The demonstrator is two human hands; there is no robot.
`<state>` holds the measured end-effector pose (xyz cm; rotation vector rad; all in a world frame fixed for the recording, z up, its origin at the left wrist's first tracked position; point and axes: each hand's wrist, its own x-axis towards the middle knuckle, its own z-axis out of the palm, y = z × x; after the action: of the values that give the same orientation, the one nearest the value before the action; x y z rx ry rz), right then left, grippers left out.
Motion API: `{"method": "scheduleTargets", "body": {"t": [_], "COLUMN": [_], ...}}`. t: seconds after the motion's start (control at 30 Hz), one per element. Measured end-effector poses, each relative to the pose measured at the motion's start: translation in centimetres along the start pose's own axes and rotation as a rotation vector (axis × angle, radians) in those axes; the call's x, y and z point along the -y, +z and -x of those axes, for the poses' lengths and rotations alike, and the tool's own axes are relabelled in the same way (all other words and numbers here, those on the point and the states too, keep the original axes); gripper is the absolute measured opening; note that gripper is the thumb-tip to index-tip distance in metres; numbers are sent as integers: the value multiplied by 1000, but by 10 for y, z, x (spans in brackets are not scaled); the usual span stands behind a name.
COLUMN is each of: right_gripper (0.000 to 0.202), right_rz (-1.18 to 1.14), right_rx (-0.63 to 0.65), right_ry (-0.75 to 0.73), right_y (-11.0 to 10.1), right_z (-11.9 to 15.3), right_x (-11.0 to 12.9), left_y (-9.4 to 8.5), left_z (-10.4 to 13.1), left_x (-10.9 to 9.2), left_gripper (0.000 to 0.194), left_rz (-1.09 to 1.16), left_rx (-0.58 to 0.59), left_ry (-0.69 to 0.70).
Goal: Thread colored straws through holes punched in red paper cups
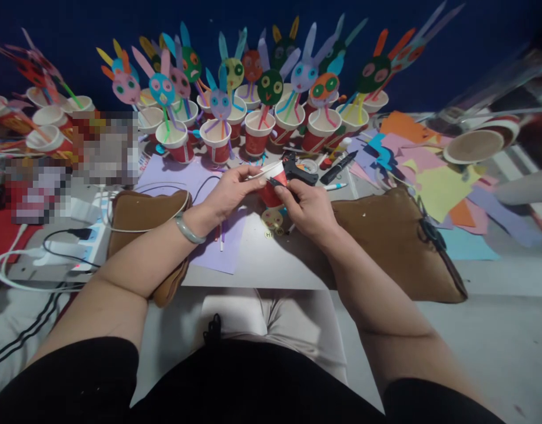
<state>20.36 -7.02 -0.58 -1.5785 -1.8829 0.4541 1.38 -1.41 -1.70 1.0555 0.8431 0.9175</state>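
A red and white paper cup (273,191) is held tilted above the table in front of me. My left hand (230,191) pinches its rim from the left. My right hand (307,207) is closed at the cup's right side around a small dark pointed object (275,182), whose kind I cannot make out. Just behind the right hand lies a black glue gun (301,171). Below the cup, a small yellowish paper face (272,218) rests on the table. Purple paper (224,247) lies under my left wrist.
Rows of cups (256,134) with paper rabbit heads stand along the back. Brown cushions (386,241) lie under both forearms. Coloured paper scraps (443,188) cover the right side. A power strip (94,241) with cables is at the left; a black marker (339,167) lies behind the glue gun.
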Motion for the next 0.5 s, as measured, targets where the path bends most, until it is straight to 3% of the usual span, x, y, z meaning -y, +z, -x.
{"method": "scheduleTargets", "body": {"t": [0.23, 0.33, 0.43, 0.5], "right_gripper": [43, 44, 45, 45], "right_rz": [-1, -12, -21, -33], "right_rx": [21, 37, 42, 42], "right_ry": [13, 7, 20, 18], "right_y": [-3, -3, -2, -1], "right_z": [0, -1, -1, 0], "right_x": [2, 1, 0, 0], "left_y": [0, -1, -1, -1], "left_z": [2, 4, 4, 4], "left_x": [-7, -12, -12, -10], "left_gripper": [23, 19, 17, 14], "left_rz": [-12, -174, -327, -325], "left_rx": [45, 84, 23, -19], "left_ry": [-48, 43, 180, 193]}}
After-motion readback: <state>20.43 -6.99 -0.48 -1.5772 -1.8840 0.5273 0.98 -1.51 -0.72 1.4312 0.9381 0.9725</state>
